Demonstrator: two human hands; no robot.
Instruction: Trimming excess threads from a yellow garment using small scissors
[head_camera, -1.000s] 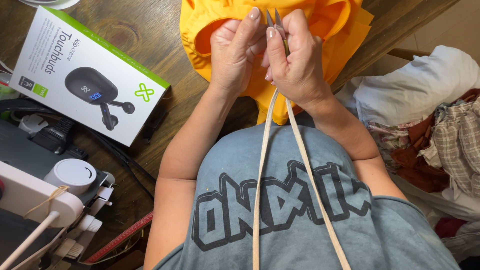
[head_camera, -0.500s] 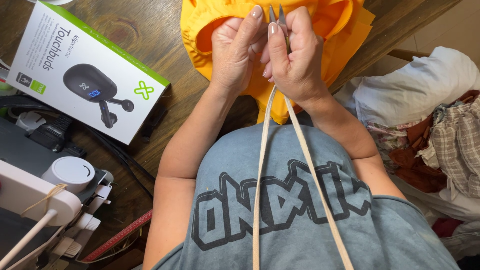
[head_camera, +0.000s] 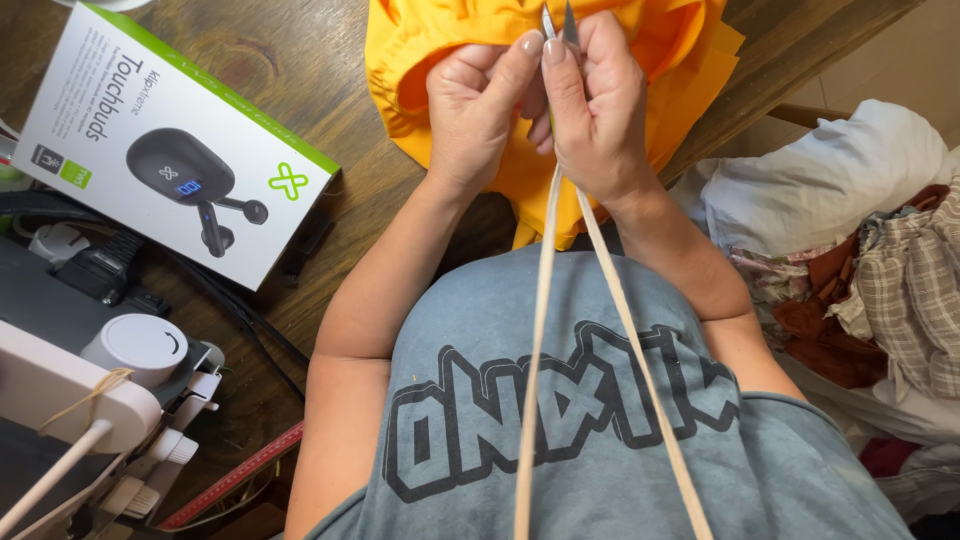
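Wooden table (head_camera: 300, 60) carries yellow fabric (head_camera: 660, 60); above it both hands, left hand (head_camera: 480, 110) and right hand (head_camera: 600, 110), pinch small scissors (head_camera: 558, 25) with a pale tape (head_camera: 535, 350) running toward the body

White-and-green cardboard earbuds box (head_camera: 165, 140) lying on brown wooden tabletop (head_camera: 300, 60); white round plastic device (head_camera: 135, 345), red ruler (head_camera: 235, 478) sitting near black cables (head_camera: 250, 320).

Both hands meet near the top centre of the frame, knuckles toward the camera. The left hand (head_camera: 478, 110) is curled, thumb tip pressed against the right thumb. The right hand (head_camera: 598, 110) is closed in a loose fist, fingers folded in. Both bare forearms slope down and outward to bent elbows.
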